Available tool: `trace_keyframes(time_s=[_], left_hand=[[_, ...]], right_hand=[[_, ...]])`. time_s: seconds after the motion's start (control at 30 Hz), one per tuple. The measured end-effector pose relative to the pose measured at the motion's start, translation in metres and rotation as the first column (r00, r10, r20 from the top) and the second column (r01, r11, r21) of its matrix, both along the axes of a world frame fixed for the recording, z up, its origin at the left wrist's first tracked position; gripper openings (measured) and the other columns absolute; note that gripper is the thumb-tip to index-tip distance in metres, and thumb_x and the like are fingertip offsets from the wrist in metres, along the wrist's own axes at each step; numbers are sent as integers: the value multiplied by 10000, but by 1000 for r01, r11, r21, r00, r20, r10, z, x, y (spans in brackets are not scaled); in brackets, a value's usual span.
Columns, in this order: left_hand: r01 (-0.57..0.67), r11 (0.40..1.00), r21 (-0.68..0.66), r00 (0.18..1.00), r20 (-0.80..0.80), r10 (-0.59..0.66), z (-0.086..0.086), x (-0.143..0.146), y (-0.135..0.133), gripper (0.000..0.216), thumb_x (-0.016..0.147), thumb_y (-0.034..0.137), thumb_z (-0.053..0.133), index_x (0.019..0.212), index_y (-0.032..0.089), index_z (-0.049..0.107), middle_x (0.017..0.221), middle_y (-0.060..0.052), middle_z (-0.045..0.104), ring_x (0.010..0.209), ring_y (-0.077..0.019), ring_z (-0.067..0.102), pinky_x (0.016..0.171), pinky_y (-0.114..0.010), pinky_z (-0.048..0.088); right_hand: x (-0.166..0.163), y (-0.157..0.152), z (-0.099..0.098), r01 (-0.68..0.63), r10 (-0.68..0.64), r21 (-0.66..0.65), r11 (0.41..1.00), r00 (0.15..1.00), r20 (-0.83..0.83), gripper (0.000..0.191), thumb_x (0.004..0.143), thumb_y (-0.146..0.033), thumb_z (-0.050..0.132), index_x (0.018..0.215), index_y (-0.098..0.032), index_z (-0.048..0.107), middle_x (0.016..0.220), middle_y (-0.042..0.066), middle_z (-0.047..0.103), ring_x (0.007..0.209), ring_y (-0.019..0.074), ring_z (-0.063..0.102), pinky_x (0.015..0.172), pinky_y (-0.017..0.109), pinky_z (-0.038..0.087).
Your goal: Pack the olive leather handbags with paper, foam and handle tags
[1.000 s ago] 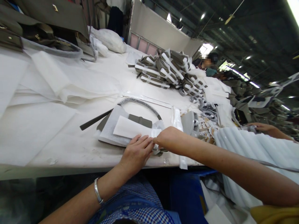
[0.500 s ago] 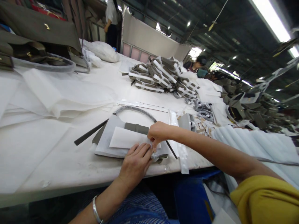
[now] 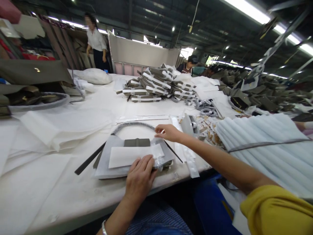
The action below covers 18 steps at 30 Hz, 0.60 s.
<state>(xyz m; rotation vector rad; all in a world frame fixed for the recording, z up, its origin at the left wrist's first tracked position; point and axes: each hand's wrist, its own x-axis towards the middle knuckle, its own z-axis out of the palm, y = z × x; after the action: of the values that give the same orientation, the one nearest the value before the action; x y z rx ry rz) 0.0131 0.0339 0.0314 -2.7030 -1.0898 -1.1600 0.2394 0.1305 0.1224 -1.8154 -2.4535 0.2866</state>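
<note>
A grey-brown handbag (image 3: 137, 143) lies flat at the table's front, partly covered by pale tissue (image 3: 105, 158). On it rests a white paper strip (image 3: 134, 156). My left hand (image 3: 140, 176) lies with fingers stretched over the strip's lower edge, beside a crumpled clear plastic piece (image 3: 158, 162). The bag's wrapped curved handle (image 3: 133, 124) arches behind it. My right hand (image 3: 168, 133) hovers at the handle's right end, thumb and fingers curved but apart; I see nothing between them. A dark strap (image 3: 89, 159) sticks out left, with another strap end at the right.
Wrapped bag pieces (image 3: 156, 85) are piled farther back. White sheets (image 3: 61, 127) spread at the left near more bags (image 3: 34, 78). Rolled grey straps (image 3: 207, 107) and pale foam sheets (image 3: 264, 140) lie at the right. A person in a white shirt (image 3: 96, 42) stands behind.
My right hand has lifted off the paper strip's right end and moved up toward the handle, its fingers loosening. My left hand stays on the strip. The view has tilted and shifted.
</note>
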Motion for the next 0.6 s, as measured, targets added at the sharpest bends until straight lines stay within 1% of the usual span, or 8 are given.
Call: trace_keyframes(time_s=[0.07, 0.1, 0.13, 0.2, 0.3, 0.4, 0.5, 0.6], left_hand=[[10, 998, 67, 1000, -25, -9, -3, -1, 1, 344, 949, 285, 562, 1289, 231, 576, 1338, -46, 627, 1165, -212, 619, 1028, -378, 405], [20, 994, 103, 999, -40, -16, -5, -1, 1, 366, 950, 277, 566, 1316, 255, 564, 1348, -31, 621, 1178, -213, 614, 1018, -377, 411], [29, 990, 136, 998, -54, -22, -7, -2, 1, 380, 949, 269, 573, 1329, 278, 559, 1347, -13, 621, 1187, -215, 610, 1009, -377, 417], [32, 984, 175, 997, -68, -20, -8, -1, 2, 372, 946, 260, 586, 1315, 301, 576, 1327, 11, 634, 1189, -222, 612, 993, -382, 428], [24, 984, 176, 996, -84, -9, -6, 0, 1, 342, 945, 250, 589, 1283, 297, 609, 1304, 15, 648, 1170, -232, 626, 965, -390, 450], [31, 985, 171, 994, -110, -12, -1, 0, 0, 326, 949, 252, 578, 1270, 288, 623, 1287, -4, 658, 1148, -241, 639, 936, -394, 473], [49, 986, 160, 988, -149, -25, 2, -1, -1, 332, 948, 247, 575, 1273, 292, 621, 1300, -9, 650, 1155, -255, 635, 925, -407, 490], [68, 988, 138, 984, -172, -44, 3, -3, -1, 370, 947, 213, 559, 1306, 300, 594, 1337, -7, 624, 1197, -260, 609, 946, -419, 496]], right_hand=[[1, -18, -17, -99, 99, 1, 995, 985, -140, 661, 832, -479, 695, 1398, -192, 509, 1394, 123, 573, 1262, 247, 537, 1015, 353, 423], [0, -25, -26, -143, 140, -4, 990, 971, -194, 756, 800, -508, 720, 1437, -190, 468, 1457, 136, 510, 1342, 271, 462, 1086, 393, 373], [-1, -30, -36, -167, 161, -6, 986, 960, -229, 787, 792, -522, 722, 1450, -185, 454, 1483, 147, 478, 1387, 291, 405, 1131, 434, 322], [-4, -35, -52, -155, 152, 9, 988, 954, -258, 722, 824, -512, 689, 1434, -185, 482, 1458, 148, 504, 1395, 300, 387, 1158, 477, 274], [-6, -32, -64, -135, 145, 54, 989, 944, -295, 636, 846, -460, 678, 1405, -200, 519, 1374, 124, 586, 1320, 283, 471, 1127, 474, 323], [-6, -23, -61, -97, 112, 59, 994, 930, -349, 518, 836, -368, 691, 1325, -225, 602, 1299, 79, 655, 1242, 259, 558, 1091, 429, 383], [-7, -21, -48, 34, -7, 58, 998, 910, -414, 329, 876, -256, 608, 1192, -231, 698, 1179, 42, 725, 1117, 217, 657, 1013, 354, 470], [-11, -39, -34, 167, -100, 113, 979, 888, -450, 314, 943, -222, 484, 1158, -208, 712, 1154, 62, 733, 1097, 218, 671, 991, 365, 491]])
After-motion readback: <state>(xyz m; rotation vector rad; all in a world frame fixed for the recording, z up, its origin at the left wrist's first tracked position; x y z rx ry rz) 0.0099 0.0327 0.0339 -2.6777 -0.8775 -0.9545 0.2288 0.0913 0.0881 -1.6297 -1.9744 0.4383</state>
